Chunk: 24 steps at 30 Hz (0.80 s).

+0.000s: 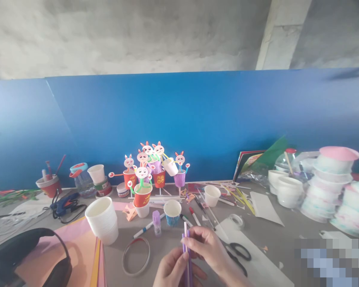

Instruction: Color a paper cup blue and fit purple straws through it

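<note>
My left hand (171,268) and my right hand (208,248) are close together at the lower middle. Both are closed around a small bundle of thin purple and white straws (185,229), which stands roughly upright. My right fingers pinch the bundle higher up, and my left thumb presses on it lower down. Black-handled scissors (241,252) lie just right of my right hand, partly hidden by it. A blue-patterned paper cup (172,217) stands beyond the straws. Left of it is a purple-capped glue stick (156,223). A roll of tape (136,256) lies left of my left hand.
Rabbit-faced cup figures (143,187) stand at the back against a blue partition (197,115). White paper cups (102,219) are stacked at left, near headphones (56,255) and a blue glue gun (65,202). Painted cup stacks (323,191) rise at right. Markers (194,216) and scraps lie mid-table.
</note>
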### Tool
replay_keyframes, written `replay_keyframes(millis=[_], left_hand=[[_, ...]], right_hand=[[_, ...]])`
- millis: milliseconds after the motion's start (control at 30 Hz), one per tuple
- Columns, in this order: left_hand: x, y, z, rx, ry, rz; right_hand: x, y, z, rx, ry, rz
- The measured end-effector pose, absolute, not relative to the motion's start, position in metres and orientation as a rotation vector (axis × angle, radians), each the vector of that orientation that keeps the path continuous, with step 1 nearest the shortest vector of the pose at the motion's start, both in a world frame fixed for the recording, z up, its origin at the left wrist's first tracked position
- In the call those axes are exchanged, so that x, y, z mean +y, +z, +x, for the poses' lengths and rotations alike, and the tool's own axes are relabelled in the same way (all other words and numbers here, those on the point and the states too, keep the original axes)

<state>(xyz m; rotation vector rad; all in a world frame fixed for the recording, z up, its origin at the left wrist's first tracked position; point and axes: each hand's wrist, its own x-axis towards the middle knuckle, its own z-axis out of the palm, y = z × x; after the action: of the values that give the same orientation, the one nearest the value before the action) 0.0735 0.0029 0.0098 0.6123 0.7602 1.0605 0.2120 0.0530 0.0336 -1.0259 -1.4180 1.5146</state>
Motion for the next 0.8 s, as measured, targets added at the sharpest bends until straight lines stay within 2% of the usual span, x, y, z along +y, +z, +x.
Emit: replay_keyframes(millis=[800], left_hand=[[0.002, 0.018, 0.072, 0.785, 1.062, 0.618]], right_hand=[[0.05, 0.042, 0.218, -1.499, 1.533, -1.025]])
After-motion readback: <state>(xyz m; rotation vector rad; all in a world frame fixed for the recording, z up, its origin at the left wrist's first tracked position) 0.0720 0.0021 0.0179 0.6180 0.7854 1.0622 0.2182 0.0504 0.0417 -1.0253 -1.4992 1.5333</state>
